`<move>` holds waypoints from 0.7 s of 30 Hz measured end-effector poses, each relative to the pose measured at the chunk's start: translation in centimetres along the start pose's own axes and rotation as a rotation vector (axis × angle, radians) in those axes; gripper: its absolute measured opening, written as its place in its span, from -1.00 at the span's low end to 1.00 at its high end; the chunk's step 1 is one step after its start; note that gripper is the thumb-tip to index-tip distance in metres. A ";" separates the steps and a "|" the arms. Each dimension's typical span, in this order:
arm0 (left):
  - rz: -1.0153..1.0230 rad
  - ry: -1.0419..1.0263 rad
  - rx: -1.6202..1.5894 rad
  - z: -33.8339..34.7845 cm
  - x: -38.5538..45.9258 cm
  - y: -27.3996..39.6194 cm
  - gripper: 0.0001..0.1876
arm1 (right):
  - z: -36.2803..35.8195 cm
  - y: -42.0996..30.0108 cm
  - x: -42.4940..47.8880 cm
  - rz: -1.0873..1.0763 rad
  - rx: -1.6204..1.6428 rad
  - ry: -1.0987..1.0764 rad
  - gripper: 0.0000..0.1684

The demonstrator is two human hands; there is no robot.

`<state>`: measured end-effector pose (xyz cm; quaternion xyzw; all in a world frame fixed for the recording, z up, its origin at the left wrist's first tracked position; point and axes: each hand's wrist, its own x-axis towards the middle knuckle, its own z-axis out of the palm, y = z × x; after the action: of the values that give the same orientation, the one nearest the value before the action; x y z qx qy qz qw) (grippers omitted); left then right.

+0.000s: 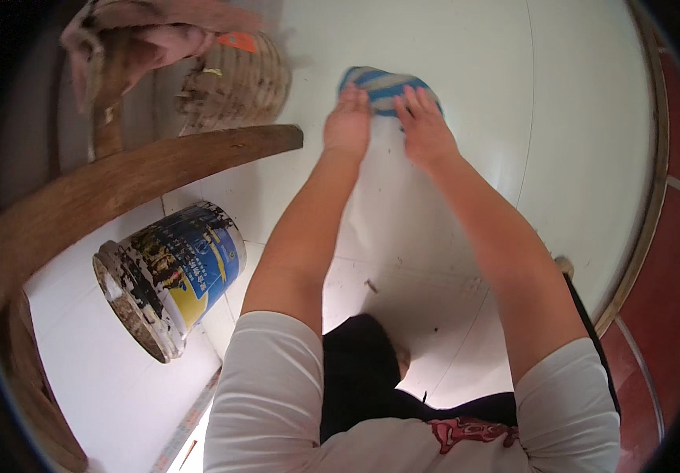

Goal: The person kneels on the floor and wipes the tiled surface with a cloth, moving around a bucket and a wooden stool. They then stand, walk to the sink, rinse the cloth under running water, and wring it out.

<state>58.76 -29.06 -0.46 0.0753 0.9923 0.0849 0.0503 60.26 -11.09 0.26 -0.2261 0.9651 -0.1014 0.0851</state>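
A folded blue and beige striped cloth (pixel 384 88) lies against the white tiled surface (pixel 464 47) ahead of me. My left hand (pixel 349 121) presses on its left part with the fingers laid flat. Farther right, my right hand (pixel 429 124) bears down on the same cloth, its fingers somewhat spread. Both arms are stretched out, and the palms hide the cloth's near edge. Small dark specks and a little bit of debris (pixel 371 286) dot the white tiles between my arms.
On the left, a curved wooden beam (pixel 156 162) reaches toward my left wrist. Beneath it is a stained bucket (pixel 180 266) with a printed label. A ribbed, dirty container (pixel 239 83) stands behind, near a pink cloth (pixel 168 47). Red tiles (pixel 671 248) lie beyond a right-hand edging strip (pixel 642 248).
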 end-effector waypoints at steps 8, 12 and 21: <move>0.205 -0.358 -0.041 -0.7 -17.5 -0.5 -0.48 | 4.3 -3.7 -13.9 -0.237 0.305 0.199 -0.74; 0.482 -0.727 -0.008 -1.3 -23.8 2.8 -0.55 | 4.0 -7.2 -24.1 -0.019 0.516 -0.144 -0.78; 0.282 0.051 -0.300 -8.1 -9.3 6.7 -0.71 | -7.5 -2.7 -14.4 0.288 0.543 0.320 -0.75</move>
<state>67.93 -25.27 9.50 0.2029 0.9492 0.2396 0.0236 72.53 -5.71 9.85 -0.0378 0.9260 -0.3756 0.0034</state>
